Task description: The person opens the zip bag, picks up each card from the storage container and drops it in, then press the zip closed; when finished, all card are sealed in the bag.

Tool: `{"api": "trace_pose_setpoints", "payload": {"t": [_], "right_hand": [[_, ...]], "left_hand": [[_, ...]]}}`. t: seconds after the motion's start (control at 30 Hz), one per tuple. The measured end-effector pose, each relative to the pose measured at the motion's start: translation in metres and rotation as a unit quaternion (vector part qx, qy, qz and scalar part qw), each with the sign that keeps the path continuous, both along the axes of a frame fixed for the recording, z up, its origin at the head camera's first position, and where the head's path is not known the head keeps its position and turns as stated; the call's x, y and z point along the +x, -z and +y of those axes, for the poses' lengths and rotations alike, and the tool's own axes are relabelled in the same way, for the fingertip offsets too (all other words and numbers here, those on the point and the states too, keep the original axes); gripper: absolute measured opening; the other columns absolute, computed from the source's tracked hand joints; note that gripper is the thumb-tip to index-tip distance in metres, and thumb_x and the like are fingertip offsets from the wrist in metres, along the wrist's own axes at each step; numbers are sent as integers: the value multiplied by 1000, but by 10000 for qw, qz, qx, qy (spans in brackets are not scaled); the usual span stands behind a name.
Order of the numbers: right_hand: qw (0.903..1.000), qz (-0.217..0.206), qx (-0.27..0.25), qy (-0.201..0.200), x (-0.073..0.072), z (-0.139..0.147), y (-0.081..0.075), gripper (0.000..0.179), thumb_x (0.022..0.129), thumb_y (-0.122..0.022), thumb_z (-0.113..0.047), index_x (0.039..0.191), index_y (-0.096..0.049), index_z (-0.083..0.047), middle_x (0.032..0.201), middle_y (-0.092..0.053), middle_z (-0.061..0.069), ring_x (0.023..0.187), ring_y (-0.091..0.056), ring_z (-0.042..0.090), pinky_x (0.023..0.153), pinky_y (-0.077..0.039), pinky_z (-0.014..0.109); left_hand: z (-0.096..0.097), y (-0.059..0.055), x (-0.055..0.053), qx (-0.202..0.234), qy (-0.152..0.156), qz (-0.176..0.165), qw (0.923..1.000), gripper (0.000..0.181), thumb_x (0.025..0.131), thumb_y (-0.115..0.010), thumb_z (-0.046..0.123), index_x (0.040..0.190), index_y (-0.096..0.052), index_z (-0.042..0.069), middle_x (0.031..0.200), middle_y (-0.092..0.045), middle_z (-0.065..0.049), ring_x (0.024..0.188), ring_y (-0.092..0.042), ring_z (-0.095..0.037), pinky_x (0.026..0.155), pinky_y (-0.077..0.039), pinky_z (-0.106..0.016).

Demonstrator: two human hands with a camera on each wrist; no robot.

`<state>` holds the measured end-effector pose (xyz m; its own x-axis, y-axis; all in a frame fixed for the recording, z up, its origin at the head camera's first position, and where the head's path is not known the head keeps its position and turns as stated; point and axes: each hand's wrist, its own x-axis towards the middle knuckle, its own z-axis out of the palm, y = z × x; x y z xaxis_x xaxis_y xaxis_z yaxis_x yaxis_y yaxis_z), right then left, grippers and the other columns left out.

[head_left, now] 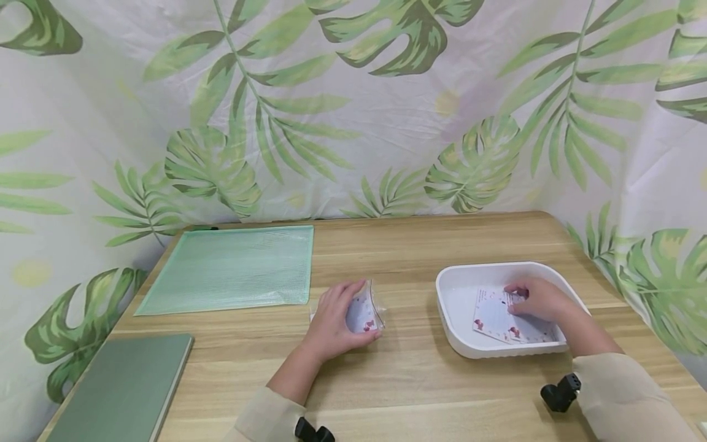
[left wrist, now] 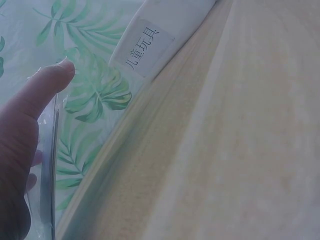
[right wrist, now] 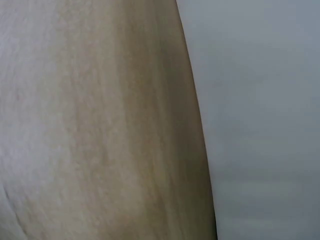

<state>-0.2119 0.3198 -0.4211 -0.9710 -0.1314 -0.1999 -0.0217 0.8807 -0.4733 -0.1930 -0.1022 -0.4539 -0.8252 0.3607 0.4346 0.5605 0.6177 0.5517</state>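
My left hand point(head_left: 330, 322) grips a clear plastic bag point(head_left: 378, 301) by its edges, fingers on the far side and thumb on the near side. Inside the bag shows a pale card point(head_left: 361, 312) with small red prints. The left wrist view catches the thumb point(left wrist: 37, 95) beside the bag's thin upright side point(left wrist: 47, 165). Over on the right, my right hand point(head_left: 538, 299) reaches into a white plastic basket point(head_left: 455, 328), thumb and forefinger pinching at printed cards point(head_left: 490, 314) that lie there. Part of the cards is hidden under that hand.
A green mesh zip pouch point(head_left: 232, 267) lies at the back left of the wooden table point(head_left: 386, 393). Nearer on the left is a green notebook point(head_left: 121, 387). A label point(left wrist: 145, 47) with Chinese characters is stuck to the basket's side. A leaf-print curtain point(head_left: 386, 110) hangs behind.
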Motion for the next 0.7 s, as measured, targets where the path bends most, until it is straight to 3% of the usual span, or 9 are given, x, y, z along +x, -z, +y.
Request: {"api": "trace_pose_setpoints", "payload": {"t": [0.2, 0.4, 0.53, 0.7], "right_hand": [[10000, 59, -3, 59, -1, -1, 1, 44, 79, -78, -16, 117, -65, 4, 109, -62, 25, 97, -56, 34, 88, -45, 54], [9994, 313, 82, 111, 0, -3, -1, 26, 82, -73, -8, 106, -70, 1, 97, -62, 17, 89, -53, 29, 80, -44, 44], [9986, 510, 74, 110, 0, -1, -10, 17, 84, -70, -7, 100, -70, 0, 91, -60, 13, 86, -52, 26, 75, -42, 37], [9987, 407, -282, 136, 3, 1, -28, 18, 89, -67, -10, 104, -67, 0, 91, -59, 11, 85, -52, 25, 70, -41, 31]], "left_hand": [[0, 0, 0, -9, 11, 26, 10000, 93, 63, -82, 47, 141, -50, 10, 130, -56, -11, 120, -51, -29, 101, -39, -51], [0, 1, 0, -23, -5, -1, 10000, 92, 63, -81, 48, 142, -49, 11, 131, -56, -10, 119, -51, -28, 100, -40, -50], [0, 1, 0, -14, -17, -52, 10000, 93, 63, -81, 48, 142, -49, 12, 131, -56, -10, 120, -51, -28, 100, -40, -50], [0, 0, 1, 2, -16, -65, 10000, 93, 63, -82, 48, 142, -49, 11, 132, -55, -10, 120, -51, -28, 101, -40, -50]]}}
